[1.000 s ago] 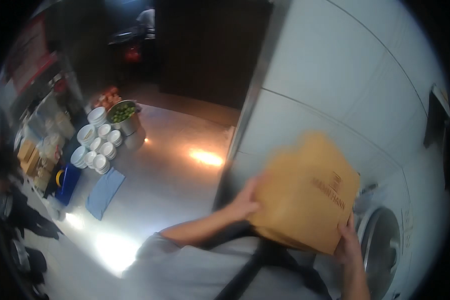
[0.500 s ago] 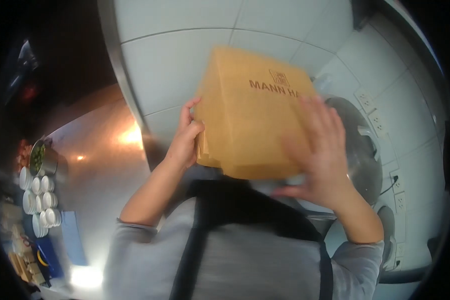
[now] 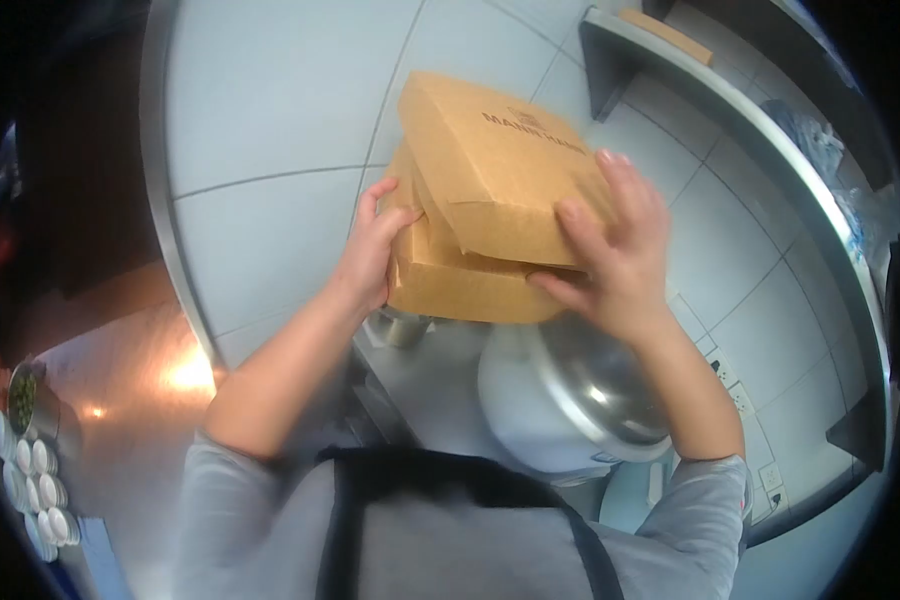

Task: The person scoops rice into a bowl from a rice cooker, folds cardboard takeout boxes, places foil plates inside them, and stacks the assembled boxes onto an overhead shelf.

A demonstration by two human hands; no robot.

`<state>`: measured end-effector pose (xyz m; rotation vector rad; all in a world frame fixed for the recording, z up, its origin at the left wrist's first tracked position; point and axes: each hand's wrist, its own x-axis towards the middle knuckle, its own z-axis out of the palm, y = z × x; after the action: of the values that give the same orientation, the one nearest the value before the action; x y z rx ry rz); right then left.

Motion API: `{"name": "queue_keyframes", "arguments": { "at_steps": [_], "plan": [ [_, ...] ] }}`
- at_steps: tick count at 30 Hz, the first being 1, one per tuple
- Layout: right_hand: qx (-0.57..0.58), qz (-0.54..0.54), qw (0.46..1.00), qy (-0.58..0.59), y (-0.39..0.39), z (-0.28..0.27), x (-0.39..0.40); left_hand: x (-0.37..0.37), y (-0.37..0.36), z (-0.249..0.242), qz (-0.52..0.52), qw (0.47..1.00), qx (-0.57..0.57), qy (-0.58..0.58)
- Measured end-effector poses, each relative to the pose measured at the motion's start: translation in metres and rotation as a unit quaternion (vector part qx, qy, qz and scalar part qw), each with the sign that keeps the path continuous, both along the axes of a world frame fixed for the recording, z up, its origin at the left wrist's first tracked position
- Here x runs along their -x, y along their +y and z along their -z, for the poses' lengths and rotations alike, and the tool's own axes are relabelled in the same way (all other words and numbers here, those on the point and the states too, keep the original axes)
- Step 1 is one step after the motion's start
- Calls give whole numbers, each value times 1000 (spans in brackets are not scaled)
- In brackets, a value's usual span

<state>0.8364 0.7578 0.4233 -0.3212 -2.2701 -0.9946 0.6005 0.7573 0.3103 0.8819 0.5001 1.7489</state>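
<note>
Two brown paper packages, or two parts of one, are held up in front of my chest, the upper tilted over the lower with a dark gap between them at the right. The upper brown package (image 3: 510, 160) bears dark printed lettering. My left hand (image 3: 375, 245) grips the left side of the lower brown package (image 3: 470, 290), thumb on its face. On the right, my right hand (image 3: 615, 240) is curled round the edges, its thumb on the upper package and a finger near the gap.
A large round metal-lidded pot (image 3: 540, 400) stands below the packages. At right, a shelf (image 3: 760, 120) runs along the tiled wall above outlets. Stacked white dishes (image 3: 45, 490) and a bowl of greens (image 3: 25, 395) sit on the steel counter (image 3: 130, 370) at left.
The upper package has lifted and tilted, so a gap and the lower package now show. My right hand has closed onto the right edge. The view has shifted, showing the shelf and more of the pot.
</note>
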Motion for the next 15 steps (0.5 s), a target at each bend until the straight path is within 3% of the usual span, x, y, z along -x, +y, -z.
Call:
{"name": "queue_keyframes", "arguments": {
  "at_steps": [4, 8, 11, 15],
  "plan": [
    [-48, 54, 997, -3, 11, -25, -10, -6, 34, -30, 8, 997, -64, 32],
    [-119, 48, 991, 31, 30, -66, -21, -23, 60, -90, -6, 994, -95, 49],
    [-186, 71, 980, 21, 38, -106, -22, -17, 125, -135, 66, 979, -170, 89],
    [-258, 104, 961, 2, 52, -166, -28, -32, 138, -196, 80, 969, -213, 102]
  ]
}}
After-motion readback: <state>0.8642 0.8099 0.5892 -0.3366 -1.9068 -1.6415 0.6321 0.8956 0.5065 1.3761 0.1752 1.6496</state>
